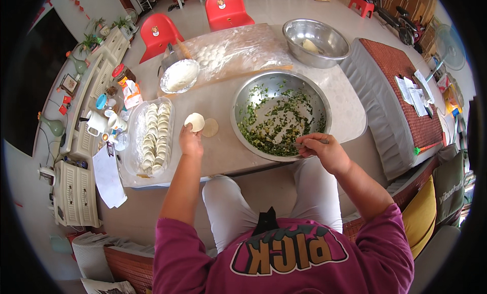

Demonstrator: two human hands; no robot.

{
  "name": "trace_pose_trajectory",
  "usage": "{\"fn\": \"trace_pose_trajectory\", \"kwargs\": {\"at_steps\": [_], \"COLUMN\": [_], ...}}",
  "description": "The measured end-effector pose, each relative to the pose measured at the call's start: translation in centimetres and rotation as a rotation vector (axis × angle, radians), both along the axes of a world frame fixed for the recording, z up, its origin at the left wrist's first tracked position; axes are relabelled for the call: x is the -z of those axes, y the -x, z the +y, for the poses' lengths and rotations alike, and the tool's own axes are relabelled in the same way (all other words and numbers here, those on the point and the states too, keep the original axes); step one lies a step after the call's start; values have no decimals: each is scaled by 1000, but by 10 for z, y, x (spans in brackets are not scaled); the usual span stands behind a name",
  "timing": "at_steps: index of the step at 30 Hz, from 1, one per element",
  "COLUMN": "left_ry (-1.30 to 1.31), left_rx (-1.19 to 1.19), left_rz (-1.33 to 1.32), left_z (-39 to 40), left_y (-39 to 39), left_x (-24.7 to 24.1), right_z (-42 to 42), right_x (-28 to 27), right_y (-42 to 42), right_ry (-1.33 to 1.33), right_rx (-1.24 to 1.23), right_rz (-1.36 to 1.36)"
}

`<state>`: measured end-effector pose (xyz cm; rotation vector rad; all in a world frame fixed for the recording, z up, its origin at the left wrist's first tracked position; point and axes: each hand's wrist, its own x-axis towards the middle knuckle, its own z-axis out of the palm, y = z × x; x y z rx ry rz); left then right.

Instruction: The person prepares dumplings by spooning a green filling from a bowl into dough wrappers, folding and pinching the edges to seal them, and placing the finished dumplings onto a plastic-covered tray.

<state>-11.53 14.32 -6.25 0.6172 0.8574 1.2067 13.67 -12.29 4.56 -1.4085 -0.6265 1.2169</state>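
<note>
My left hand (191, 142) holds a round dumpling wrapper (194, 122) above the table. Just right of it, a second wrapper (210, 127) lies flat on the tabletop. In my right hand (320, 149) is the handle of a metal utensil (323, 141), its far end down among the filling at the bowl's near side. The large steel bowl (235, 119) holds chopped green filling (266, 141) with yellow bits, spread over its bottom and walls. To the left of my left hand, a clear plastic box (131, 157) contains two rows of folded dumplings (156, 136) and loose flour.
Behind stands a floured board (251, 46) with small dough pieces (211, 55), beside a bowl of flour (180, 76). Another steel bowl (335, 59) at the back right holds a dough lump (310, 46). A red-lidded jar (123, 74), tissues (132, 94) and cups (116, 122) crowd the left edge.
</note>
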Motion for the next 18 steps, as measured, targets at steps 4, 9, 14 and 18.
{"fn": "trace_pose_trajectory", "kwargs": {"at_steps": [4, 9, 14, 18], "left_ry": [69, 76, 44, 127], "left_rx": [-3, 143, 346, 350], "left_rz": [-168, -291, -383, -388], "left_z": [-6, -40, -72, -90], "left_y": [-1, -12, -22, -27], "left_x": [-14, -41, -61, -67], "right_z": [3, 5, 7, 15], "right_x": [8, 15, 16, 13], "right_y": [-4, -10, -19, -21], "right_ry": [13, -21, -60, -43], "right_rx": [61, 104, 118, 150], "right_rz": [165, 293, 275, 59]}}
